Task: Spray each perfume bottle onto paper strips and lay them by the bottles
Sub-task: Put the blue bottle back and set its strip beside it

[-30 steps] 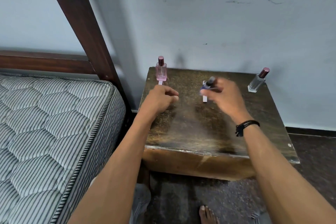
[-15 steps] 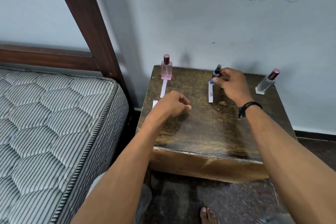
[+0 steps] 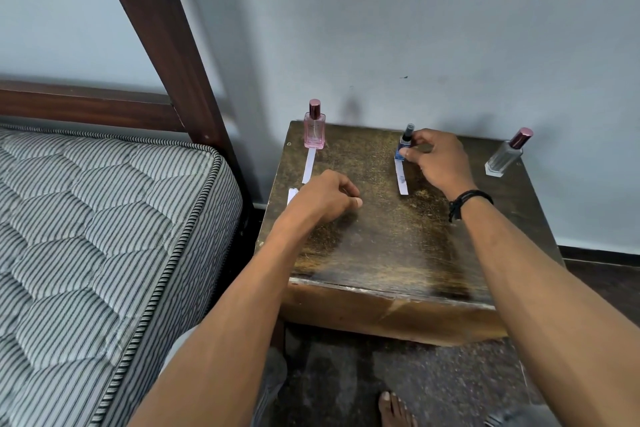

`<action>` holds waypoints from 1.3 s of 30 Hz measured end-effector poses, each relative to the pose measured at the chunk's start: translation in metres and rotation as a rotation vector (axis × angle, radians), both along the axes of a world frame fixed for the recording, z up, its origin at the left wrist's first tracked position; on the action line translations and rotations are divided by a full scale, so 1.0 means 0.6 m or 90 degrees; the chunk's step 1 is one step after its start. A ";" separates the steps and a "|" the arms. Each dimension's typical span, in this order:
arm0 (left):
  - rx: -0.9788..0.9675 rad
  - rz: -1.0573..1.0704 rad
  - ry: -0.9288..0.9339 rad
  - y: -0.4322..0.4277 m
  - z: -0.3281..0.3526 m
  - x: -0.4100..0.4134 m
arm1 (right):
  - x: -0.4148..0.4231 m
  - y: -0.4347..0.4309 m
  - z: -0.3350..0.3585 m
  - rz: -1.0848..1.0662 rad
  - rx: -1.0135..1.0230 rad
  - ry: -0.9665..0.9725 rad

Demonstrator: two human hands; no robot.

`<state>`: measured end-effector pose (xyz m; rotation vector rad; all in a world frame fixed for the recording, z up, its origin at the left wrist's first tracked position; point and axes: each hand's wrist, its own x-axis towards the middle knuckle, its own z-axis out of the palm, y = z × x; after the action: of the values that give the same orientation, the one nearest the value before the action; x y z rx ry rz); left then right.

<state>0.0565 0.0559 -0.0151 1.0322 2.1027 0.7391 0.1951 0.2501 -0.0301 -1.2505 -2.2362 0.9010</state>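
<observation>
The small dark-blue perfume bottle with the black cap (image 3: 406, 140) was stood upright toward the back of the worn dark wooden counter (image 3: 381, 253). It was pinched about its body by thumb and fingertips of the right-hand grip (image 3: 440, 163), set just to its right. A white paper strip (image 3: 401, 178) was laid in front of it, far end at the bottle's foot, long axis run toward the person. That pair was judged done, bar the letting go.

At the back left corner, the square pink glass bottle (image 3: 314, 130) was matched by a second white strip (image 3: 309, 165). Only the clear faceted bottle with the maroon cap (image 3: 504, 156) was left stripless. It was found to the right of the right-hand grip, near it and well apart from the left. A spare white strip (image 3: 292, 195) was half hidden at the counter's left edge behind the left-hand grip (image 3: 325, 198), which was curled into a fist on the wood with nothing seen held.
</observation>
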 end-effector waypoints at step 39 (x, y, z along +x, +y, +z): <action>0.048 -0.268 0.395 0.026 -0.045 0.113 | -0.005 0.002 -0.003 0.001 -0.002 0.006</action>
<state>0.1242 0.0712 -0.0418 1.8566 2.2300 0.3062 0.1922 0.2511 -0.0316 -1.2429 -2.2291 0.9095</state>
